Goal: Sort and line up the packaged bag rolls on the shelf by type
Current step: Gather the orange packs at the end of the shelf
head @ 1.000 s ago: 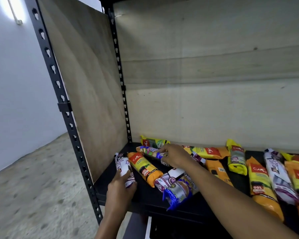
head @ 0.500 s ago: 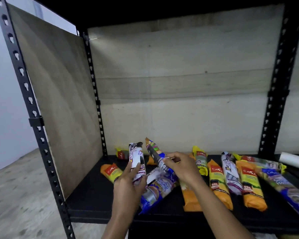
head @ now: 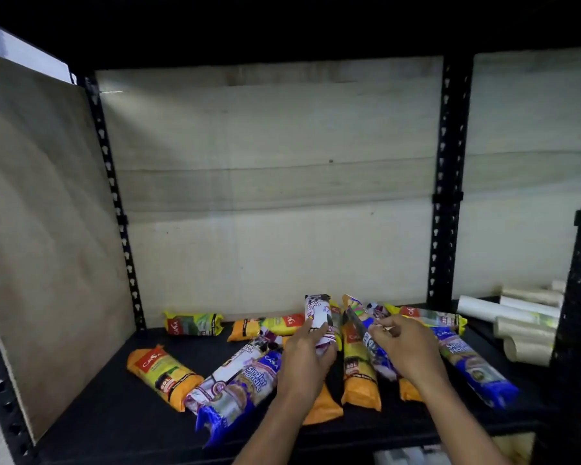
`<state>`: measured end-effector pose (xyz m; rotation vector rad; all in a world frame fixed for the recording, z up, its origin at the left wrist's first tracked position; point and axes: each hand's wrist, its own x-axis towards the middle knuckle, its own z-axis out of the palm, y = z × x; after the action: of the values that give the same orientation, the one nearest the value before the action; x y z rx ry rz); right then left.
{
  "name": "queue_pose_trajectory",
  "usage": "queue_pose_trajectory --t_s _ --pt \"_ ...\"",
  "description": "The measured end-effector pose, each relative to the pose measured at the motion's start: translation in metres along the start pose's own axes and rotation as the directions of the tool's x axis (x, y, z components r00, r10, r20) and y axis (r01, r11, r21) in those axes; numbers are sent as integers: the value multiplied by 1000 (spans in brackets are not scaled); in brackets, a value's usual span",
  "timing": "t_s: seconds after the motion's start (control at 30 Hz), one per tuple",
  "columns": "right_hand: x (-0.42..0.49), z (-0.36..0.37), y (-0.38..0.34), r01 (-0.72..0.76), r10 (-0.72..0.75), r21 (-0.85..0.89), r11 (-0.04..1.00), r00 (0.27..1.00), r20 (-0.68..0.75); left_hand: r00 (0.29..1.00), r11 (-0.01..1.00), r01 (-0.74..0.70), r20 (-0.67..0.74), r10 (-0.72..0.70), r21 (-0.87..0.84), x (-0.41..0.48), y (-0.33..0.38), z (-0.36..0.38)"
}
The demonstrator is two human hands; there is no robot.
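Lower centre: the left hand [head: 307, 359] grips an upright white-and-purple wrapped roll [head: 318, 317]; the right hand [head: 406, 347] pinches a tilted multicoloured wrapped roll [head: 358, 322] over the black shelf [head: 114, 407].

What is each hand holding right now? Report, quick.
Left hand: grips the white roll.
Right hand: grips the multicoloured roll.

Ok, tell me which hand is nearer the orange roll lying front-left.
Left. The left hand is right of the orange roll, apart; the right hand is farther right.
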<state>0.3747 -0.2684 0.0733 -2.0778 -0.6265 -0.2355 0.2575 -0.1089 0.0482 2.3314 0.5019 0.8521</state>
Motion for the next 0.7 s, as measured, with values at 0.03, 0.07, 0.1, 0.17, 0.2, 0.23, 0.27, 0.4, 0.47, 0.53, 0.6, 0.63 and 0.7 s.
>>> queue_pose_trajectory --t_s 0.03,0.07,0.1,0.17,0.2,0.23,0.27,0.4,0.47,0.53,0.6,0.63,0.7 --pt "4 0 5 -1 1 -14 1000 1000 -18 1000 1000 -3 11 3 -13 9 0 5" --pt "8 1 10 -3 2 -33 999 999 -36 1000 1000 -11 19 11 -8 17 1 10" --pt "12 1 13 -6 4 -55 998 999 -47 999 1000 -27 33 27 13 25 0 14" --pt "20 4 17 -22 17 -91 996 998 -64 995 996 -66 78 61 61 39 -3 22" --pt "23 6 18 -35 28 -108 994 997 -65 992 993 -83 100 75 80 45 -6 25" --pt "25 10 21 -48 41 -122 991 997 -61 989 991 -91 122 79 93 50 -9 29" --pt "29 14 23 -57 49 -137 989 997 -64 987 991 -92 144 77 99 55 -12 32" --pt "36 29 24 -86 89 -190 978 996 9 979 993 -85 193 69 76 63 -17 41" --pt "35 34 22 -75 87 -193 978 995 55 972 993 -100 217 86 58 62 -20 44" --pt "34 37 22 -62 78 -179 982 994 82 967 990 -126 229 110 57 61 -24 45" --pt "34 39 24 -48 65 -179 983 994 89 966 988 -142 227 125 63 60 -26 45" --pt "34 40 25 -39 57 -177 983 994 97 966 987 -143 228 125 66 59 -26 45" --pt "34 40 26 -27 45 -150 988 992 117 966 987 -144 226 125 69 57 -27 43"
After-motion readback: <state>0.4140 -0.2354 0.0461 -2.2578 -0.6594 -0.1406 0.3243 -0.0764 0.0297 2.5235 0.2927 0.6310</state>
